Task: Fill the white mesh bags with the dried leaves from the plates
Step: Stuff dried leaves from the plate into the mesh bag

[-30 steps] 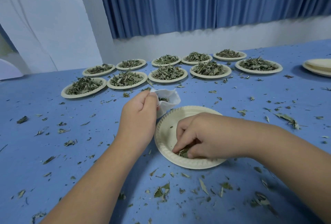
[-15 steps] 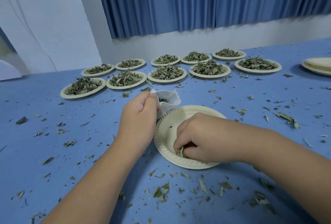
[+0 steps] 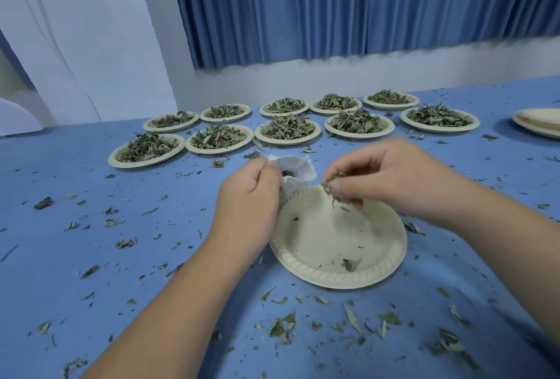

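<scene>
Across a blue counter (image 3: 60, 257) strewn with leaf crumbs (image 3: 121, 242), we see ten filled plates (image 3: 288, 142) set in two rows along the far side, each heaped with curled, grey-green dried leaves. In the middle foreground, the left grip (image 3: 251, 199) pinches the edge of a white mesh bag (image 3: 298, 166) between thumb and fingers, holding its mouth open and facing us. The bag is small, soft and crumpled, with a dark clump of leaves showing inside. It sits just beyond the far-left rim of the near plate (image 3: 333, 283), and its lower part is hidden behind the hand and the rim.

Just to the right of the bag's mouth, the right grip (image 3: 391, 178) clasps a tuft of dried leaves (image 3: 331, 184) between thumb and fingertips. It holds the tuft above the far edge of the near plate, with a few thin stems hanging down. That plate is pale, with a fluted rim, and nearly bare: we make out only specks and one curled leaf (image 3: 350, 265) toward its near side. More broken leaves lie on the counter in front of it. At the far right, a stack of empty plates (image 3: 539, 121) is cut by the frame edge. A pleated blue curtain (image 3: 333, 5) hangs behind.
</scene>
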Demonstrator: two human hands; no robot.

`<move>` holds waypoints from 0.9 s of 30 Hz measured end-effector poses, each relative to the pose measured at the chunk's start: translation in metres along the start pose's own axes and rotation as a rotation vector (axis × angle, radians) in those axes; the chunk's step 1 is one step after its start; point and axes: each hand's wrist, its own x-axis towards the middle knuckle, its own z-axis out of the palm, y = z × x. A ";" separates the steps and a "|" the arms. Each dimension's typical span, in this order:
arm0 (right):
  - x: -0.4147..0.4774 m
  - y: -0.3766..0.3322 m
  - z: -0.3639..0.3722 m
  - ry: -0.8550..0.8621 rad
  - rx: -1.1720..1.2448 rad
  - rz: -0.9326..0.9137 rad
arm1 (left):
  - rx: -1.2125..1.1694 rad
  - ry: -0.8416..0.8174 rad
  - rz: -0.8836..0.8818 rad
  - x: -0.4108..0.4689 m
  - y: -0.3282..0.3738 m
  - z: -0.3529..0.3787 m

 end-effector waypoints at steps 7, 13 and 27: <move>0.029 -0.016 0.016 0.222 -0.360 -0.180 | 0.005 -0.023 0.010 0.000 0.003 0.001; 0.045 -0.021 0.032 0.205 -0.685 -0.254 | -0.039 -0.018 -0.038 0.003 0.002 -0.001; -0.004 -0.002 -0.006 -0.297 -0.468 0.080 | -0.106 -0.019 -0.113 0.007 0.002 -0.003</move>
